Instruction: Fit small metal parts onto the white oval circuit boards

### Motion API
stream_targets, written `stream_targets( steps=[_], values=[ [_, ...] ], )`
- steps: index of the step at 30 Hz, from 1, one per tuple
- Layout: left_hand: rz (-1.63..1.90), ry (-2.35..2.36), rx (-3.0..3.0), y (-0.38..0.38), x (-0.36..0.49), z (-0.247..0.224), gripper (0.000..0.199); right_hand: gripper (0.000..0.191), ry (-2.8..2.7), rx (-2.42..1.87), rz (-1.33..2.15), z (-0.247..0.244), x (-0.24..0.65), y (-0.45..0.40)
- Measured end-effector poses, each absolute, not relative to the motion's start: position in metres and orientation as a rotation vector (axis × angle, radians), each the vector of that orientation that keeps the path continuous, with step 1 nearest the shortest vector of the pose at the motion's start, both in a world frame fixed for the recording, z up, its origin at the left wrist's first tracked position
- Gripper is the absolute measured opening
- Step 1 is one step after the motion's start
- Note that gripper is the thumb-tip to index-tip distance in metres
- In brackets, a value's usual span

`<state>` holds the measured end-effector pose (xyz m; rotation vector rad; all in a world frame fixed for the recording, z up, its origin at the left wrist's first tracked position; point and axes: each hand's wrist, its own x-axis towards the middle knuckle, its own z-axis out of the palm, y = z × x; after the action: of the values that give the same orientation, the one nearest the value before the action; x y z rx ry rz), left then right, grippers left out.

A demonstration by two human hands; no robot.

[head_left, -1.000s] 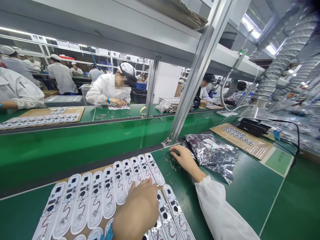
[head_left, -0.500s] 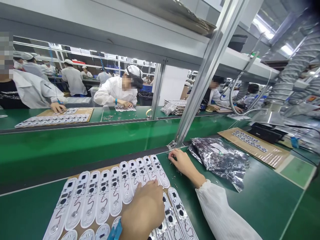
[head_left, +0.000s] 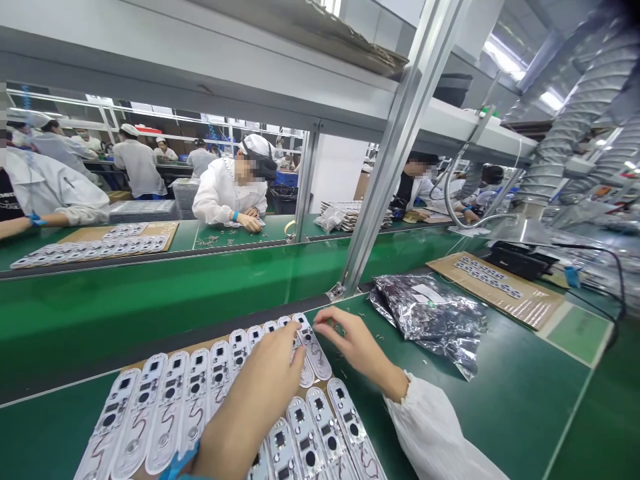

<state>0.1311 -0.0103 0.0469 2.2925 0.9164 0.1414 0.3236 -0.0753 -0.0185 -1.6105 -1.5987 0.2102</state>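
Observation:
Rows of long white rounded pieces [head_left: 170, 407] with black parts and thin red wires lie on a brown cardboard sheet [head_left: 176, 347]. Over the back row is my left hand [head_left: 270, 373], a blue band at its wrist, its finger and thumb near the pieces at the right end. What its fingertips hold, if anything, is too small to tell. My right hand [head_left: 350, 337] is beside the rightmost back piece [head_left: 313, 347], thumb and forefinger close to its top end; nothing can be made out between them. Small metal bits [head_left: 379, 328] are scattered on the green table right of the pieces.
A shiny dark plastic bag [head_left: 430, 317] lies right of my right hand. Beyond it is a cardboard sheet [head_left: 543, 310] with small boards. A metal post [head_left: 385, 167] rises behind the hands. Across the green divider [head_left: 150, 287], people in white coats sit at another bench.
My left hand has moved up to the back row's right end. My right hand has moved left from the loose bits to the pieces. The view has shifted slightly.

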Motion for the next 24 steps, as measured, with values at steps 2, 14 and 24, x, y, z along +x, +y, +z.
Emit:
stream_targets(
  steps=[2,14,24],
  values=[
    [0.204,0.906,2.264,-0.007,0.132,0.052,0.041,0.014,-1.656,-1.511,0.247,-0.014,0.309,-0.078],
    [0.211,0.819,2.236,0.005,0.124,0.061,0.023,0.016,-1.605,-1.284,0.293,-0.006,0.292,-0.085],
    [0.182,0.555,2.022,0.011,0.120,0.061,0.021,0.020,-1.595,-1.226,0.495,-0.005,0.303,-0.088]
  ],
)
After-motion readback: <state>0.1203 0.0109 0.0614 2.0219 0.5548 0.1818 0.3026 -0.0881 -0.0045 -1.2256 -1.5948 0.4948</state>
